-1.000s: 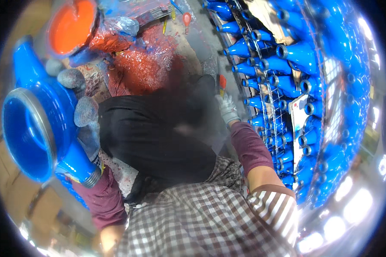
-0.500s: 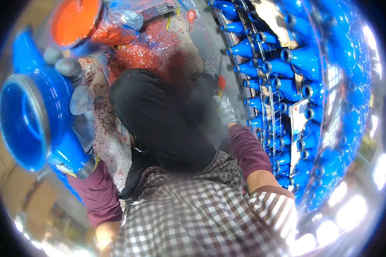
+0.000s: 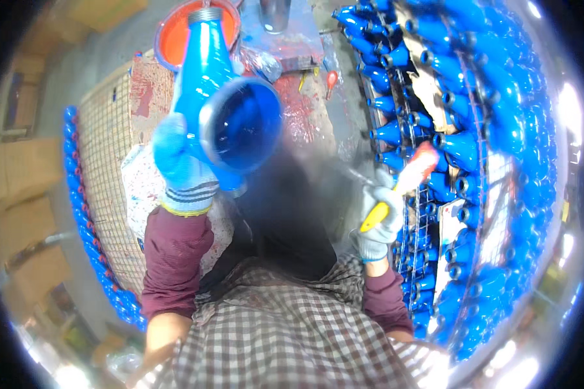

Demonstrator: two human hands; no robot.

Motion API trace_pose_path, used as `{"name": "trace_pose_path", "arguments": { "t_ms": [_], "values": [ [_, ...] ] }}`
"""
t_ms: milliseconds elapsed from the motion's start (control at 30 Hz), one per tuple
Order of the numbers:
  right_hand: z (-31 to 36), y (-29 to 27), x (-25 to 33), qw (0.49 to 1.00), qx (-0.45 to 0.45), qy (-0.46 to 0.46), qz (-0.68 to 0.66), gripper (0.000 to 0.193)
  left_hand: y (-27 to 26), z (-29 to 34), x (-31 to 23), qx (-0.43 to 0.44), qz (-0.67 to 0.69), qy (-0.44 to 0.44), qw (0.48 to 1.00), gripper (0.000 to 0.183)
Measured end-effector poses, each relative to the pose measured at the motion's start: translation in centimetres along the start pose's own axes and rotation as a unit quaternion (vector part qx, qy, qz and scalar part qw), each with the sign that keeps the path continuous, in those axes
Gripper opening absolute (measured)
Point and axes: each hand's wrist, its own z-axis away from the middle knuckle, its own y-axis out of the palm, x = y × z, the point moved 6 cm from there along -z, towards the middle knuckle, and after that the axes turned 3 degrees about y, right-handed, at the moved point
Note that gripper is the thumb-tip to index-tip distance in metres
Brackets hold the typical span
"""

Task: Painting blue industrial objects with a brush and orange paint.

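Note:
My left hand (image 3: 175, 152), in a paint-stained blue glove, is closed on a glossy blue pipe fitting (image 3: 198, 78). The fitting's wide round mouth faces me, and a threaded neck points away at its far end. To the right, my right hand (image 3: 384, 211), in a pale knit glove, is closed round a yellow-handled tool (image 3: 375, 217). The tool's red end (image 3: 420, 165) is smeared by motion, so its exact kind cannot be told. A thin metal shaft (image 3: 358, 175) also shows at that hand, blurred.
Beyond the fitting stands a bucket of orange-red paint (image 3: 169, 39). Blue fittings (image 3: 457, 149) crowd a wire rack on the right. On the left lies a wire mesh panel (image 3: 100, 162) with a row of blue pieces (image 3: 84, 227). A small red-ended tool (image 3: 331, 81) lies on the paint-stained floor.
My left hand has brought the blue fitting inward and turned it, threaded neck now pointing away. My right hand has risen from low beside the rack, the tool tilting to the right.

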Motion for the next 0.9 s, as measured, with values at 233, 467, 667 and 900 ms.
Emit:
{"name": "trace_pose_path", "arguments": {
  "t_ms": [233, 467, 667, 900],
  "values": [
    [-5.9, 6.5, 13.4, 0.975, -0.027, -0.188, -0.114, 0.035, 4.3, 0.6, -1.4, 0.066, -0.055, 0.037, 0.996, 0.11],
    [-4.7, 8.9, 16.1, 0.974, -0.021, -0.214, -0.075, 0.034, 3.4, 2.0, -2.3, 0.127, 0.015, 0.048, 0.991, 0.099],
    [-4.0, 9.5, 16.6, 0.986, -0.052, -0.131, -0.086, 0.032, 2.8, 2.8, -4.1, 0.157, -0.045, 0.122, 0.979, 0.098],
    [-2.9, 10.3, 17.3, 0.989, -0.039, -0.098, -0.103, 0.028, 2.7, 4.0, -6.1, 0.142, -0.109, 0.209, 0.961, 0.093]
  ]
}}
